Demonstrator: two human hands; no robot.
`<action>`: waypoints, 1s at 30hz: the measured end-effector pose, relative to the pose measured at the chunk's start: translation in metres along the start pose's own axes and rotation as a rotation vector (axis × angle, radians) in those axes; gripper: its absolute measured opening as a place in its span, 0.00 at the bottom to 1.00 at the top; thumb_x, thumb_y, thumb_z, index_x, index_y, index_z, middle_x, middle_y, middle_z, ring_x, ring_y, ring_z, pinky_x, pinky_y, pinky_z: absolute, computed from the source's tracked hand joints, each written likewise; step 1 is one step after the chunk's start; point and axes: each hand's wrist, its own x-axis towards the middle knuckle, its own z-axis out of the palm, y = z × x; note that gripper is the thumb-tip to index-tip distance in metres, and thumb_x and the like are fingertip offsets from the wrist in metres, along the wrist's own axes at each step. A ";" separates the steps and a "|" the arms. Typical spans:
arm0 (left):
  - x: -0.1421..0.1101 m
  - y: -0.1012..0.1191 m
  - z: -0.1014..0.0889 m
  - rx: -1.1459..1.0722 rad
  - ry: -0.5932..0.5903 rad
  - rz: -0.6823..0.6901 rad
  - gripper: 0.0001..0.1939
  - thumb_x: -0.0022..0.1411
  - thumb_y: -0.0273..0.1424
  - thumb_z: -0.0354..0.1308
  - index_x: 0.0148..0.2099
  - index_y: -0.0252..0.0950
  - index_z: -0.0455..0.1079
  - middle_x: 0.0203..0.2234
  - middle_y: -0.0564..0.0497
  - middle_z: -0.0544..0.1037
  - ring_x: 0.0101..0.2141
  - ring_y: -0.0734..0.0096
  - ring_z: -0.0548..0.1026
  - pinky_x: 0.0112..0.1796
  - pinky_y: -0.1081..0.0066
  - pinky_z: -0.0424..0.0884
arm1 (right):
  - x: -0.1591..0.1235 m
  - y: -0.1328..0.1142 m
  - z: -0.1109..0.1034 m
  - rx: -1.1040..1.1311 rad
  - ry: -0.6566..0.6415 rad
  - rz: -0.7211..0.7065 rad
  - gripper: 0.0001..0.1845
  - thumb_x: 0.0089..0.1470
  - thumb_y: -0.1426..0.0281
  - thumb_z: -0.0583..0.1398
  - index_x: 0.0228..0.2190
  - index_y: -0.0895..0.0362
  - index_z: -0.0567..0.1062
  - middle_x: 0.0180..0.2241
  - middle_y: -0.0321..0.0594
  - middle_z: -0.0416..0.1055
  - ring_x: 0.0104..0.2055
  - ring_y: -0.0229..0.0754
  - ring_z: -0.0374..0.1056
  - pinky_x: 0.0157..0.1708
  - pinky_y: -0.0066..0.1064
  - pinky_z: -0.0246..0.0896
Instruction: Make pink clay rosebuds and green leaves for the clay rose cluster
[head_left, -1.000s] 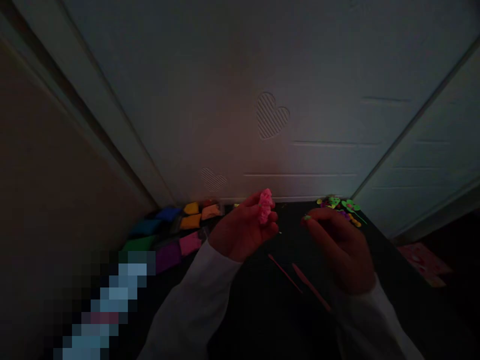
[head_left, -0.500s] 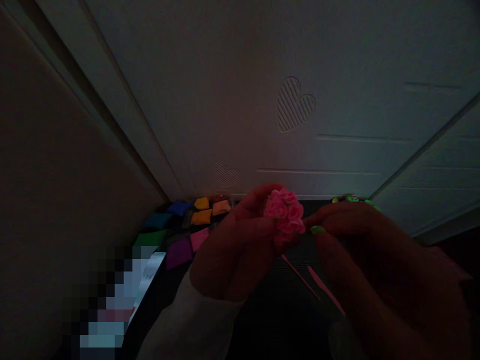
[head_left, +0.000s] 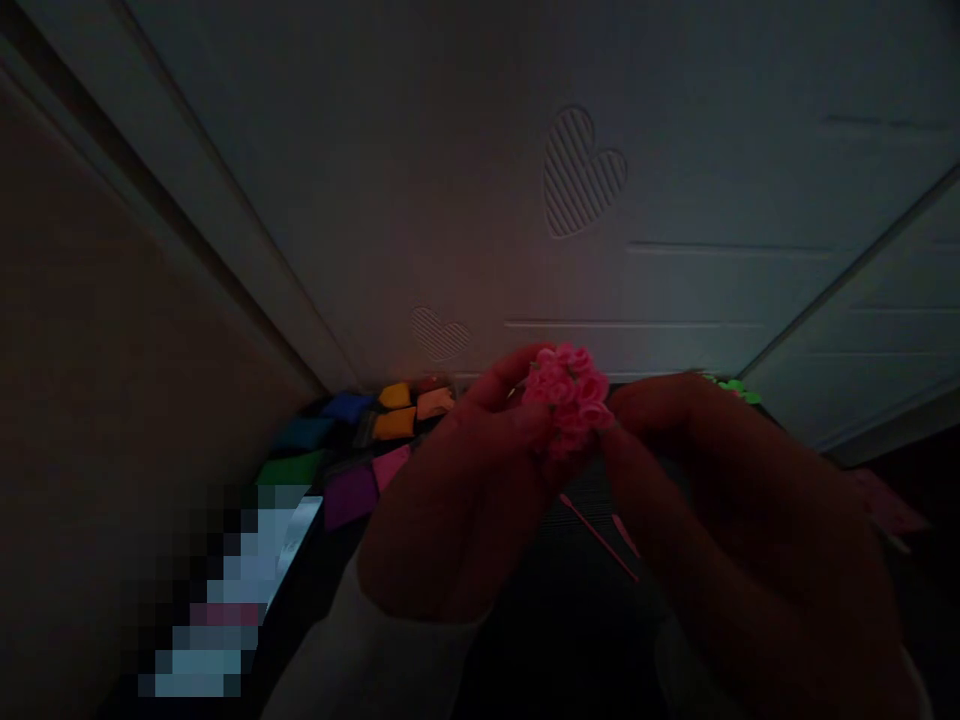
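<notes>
Pink petals, curled into many small rosettes, make up the rounded flower cluster (head_left: 566, 395) held in front of the pale wall panel (head_left: 375, 200), above the black tabletop (head_left: 525, 640). It shows no clear long axis; its visible rosettes open toward the viewer and up, with those on the right edge turned toward the right hand (head_left: 750, 510), while its underside is hidden. The left hand (head_left: 457, 490) grips the cluster from the left, thumb on the near side and fingers behind. The right hand's thumb and forefinger come together at the cluster's right edge; whether they pinch a petal or something small, I cannot tell. Behind the left wrist lie flat plastic packets, each filled with one colour: purple (head_left: 349, 497), pink (head_left: 390, 468), green (head_left: 291, 468), teal (head_left: 304, 432), blue (head_left: 349, 407), yellow (head_left: 394, 395), orange (head_left: 394, 423) and peach (head_left: 435, 402). Clear film shows around some; whether they are sealed is too dim to tell. Below the hands, a thin pink rod-shaped tool (head_left: 601, 540) points diagonally away to the left, beside a pink flat-bladed tool (head_left: 624, 533), partly covered by the right hand.
</notes>
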 end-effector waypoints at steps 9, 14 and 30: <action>0.001 0.001 0.004 -0.002 0.018 0.017 0.13 0.50 0.21 0.51 0.36 0.41 0.69 0.30 0.57 0.75 0.30 0.79 0.73 0.33 0.82 0.70 | 0.002 0.001 0.001 -0.009 0.008 0.010 0.05 0.48 0.67 0.55 0.23 0.53 0.66 0.25 0.36 0.67 0.27 0.37 0.64 0.23 0.29 0.59; 0.000 0.000 0.004 0.066 0.033 0.039 0.13 0.50 0.21 0.52 0.37 0.42 0.69 0.28 0.57 0.74 0.29 0.77 0.73 0.31 0.81 0.70 | 0.001 0.001 0.000 -0.023 -0.006 0.005 0.06 0.48 0.67 0.54 0.22 0.53 0.66 0.25 0.37 0.67 0.28 0.37 0.64 0.25 0.29 0.59; -0.004 -0.001 0.003 0.079 0.048 0.080 0.15 0.49 0.21 0.55 0.40 0.42 0.67 0.30 0.58 0.74 0.29 0.79 0.73 0.31 0.81 0.70 | 0.000 0.005 -0.002 0.084 -0.062 -0.015 0.05 0.48 0.69 0.55 0.31 0.50 0.69 0.30 0.34 0.68 0.31 0.37 0.66 0.27 0.28 0.61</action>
